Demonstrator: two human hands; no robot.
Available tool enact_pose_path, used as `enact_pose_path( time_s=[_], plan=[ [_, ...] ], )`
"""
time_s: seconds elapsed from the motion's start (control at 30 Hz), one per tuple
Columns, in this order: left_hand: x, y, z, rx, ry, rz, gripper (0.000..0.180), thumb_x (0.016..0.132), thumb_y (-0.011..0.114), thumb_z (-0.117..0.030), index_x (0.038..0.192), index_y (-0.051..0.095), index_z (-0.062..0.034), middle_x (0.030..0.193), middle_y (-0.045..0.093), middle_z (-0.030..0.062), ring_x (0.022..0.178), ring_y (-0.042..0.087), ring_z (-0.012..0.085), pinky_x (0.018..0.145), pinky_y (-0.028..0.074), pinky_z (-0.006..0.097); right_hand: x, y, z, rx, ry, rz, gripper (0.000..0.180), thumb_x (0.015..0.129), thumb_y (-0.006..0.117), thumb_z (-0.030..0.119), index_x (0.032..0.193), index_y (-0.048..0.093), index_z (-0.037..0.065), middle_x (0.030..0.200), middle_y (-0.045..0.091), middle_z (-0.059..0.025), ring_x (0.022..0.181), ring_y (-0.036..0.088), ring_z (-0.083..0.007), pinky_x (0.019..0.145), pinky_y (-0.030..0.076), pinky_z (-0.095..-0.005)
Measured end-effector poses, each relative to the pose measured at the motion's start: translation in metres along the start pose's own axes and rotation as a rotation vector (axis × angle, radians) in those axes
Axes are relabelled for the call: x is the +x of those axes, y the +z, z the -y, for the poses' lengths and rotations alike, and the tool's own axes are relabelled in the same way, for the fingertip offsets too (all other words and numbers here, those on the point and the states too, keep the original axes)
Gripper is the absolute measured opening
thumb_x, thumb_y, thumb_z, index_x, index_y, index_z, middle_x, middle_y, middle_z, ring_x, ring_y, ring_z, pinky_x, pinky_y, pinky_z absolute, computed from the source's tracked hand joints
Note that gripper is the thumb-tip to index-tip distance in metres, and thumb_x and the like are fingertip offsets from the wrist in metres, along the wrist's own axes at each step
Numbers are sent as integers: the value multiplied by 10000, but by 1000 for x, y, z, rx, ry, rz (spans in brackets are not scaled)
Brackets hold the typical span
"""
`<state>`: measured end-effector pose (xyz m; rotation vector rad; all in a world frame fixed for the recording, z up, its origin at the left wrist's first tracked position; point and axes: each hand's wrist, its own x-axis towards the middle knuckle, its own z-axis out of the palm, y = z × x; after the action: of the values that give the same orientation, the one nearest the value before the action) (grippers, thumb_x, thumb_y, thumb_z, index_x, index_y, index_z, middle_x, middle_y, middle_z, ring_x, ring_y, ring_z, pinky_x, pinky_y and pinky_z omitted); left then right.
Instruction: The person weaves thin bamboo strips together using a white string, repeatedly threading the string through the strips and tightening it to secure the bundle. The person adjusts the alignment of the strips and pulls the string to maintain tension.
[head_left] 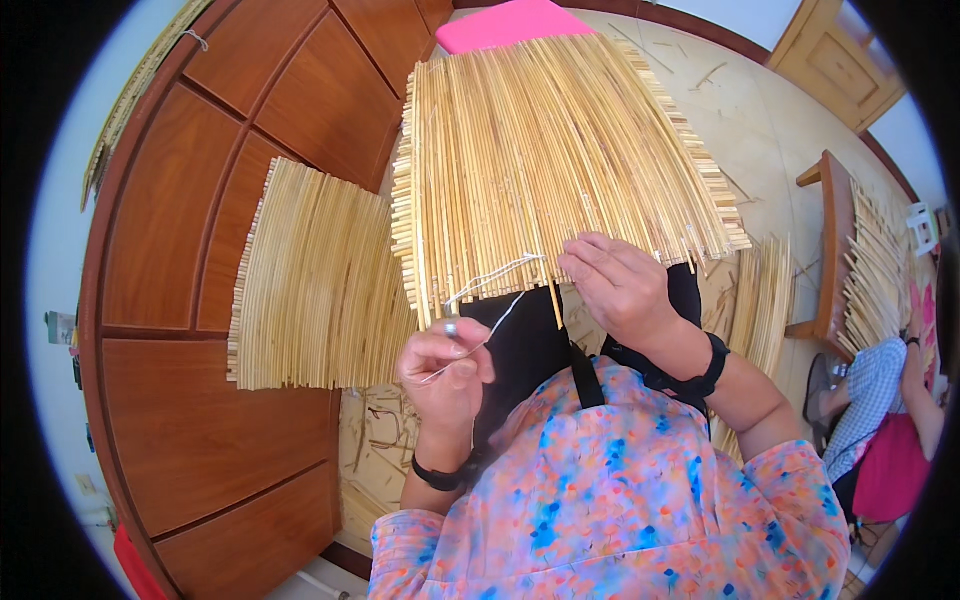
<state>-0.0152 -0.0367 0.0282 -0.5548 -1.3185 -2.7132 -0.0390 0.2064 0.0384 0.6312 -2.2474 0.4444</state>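
Observation:
A mat of straight yellow reed stalks (560, 150) lies before me, its near edge over my lap. White string (490, 272) runs along that edge and down to my left hand (440, 372). The fingers of this hand are closed on the string, and a silvery band sits on one finger. My right hand (622, 290) pinches the mat's near edge, its fingertips next to the string; what lies under them is hidden. One stalk (556, 306) sticks out of the edge toward me, between my two hands.
Another reed mat (315, 280) leans against brown wooden panelling (160, 400) at left. A pink panel (515, 25) shows beyond my mat. Loose stalks (762, 300) lie at right, near a wooden bench (828, 250). Another person in checked cloth (868, 395) sits at far right by more stalks.

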Motion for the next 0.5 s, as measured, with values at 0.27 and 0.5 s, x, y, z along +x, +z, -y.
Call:
enact_pose_path(
  time_s=[0.27,0.5],
  plan=[
    [-29,-35,-9,1331,106,455,74,843,748,-41,912,725,-54,784,688,90,655,657,266,589,512,321,-16,8,-4,0,20,39,221,781,685,84,993,732,42,1054,721,-86,1009,713,-261,835,594,-360],
    [-91,-174,-46,1590,18,-88,59,917,692,-12,967,688,-44,833,657,125,707,627,282,643,502,347,-21,11,-6,42,33,51,224,778,695,91,994,730,45,1062,717,-88,1018,709,-259,833,590,-355]
  ],
)
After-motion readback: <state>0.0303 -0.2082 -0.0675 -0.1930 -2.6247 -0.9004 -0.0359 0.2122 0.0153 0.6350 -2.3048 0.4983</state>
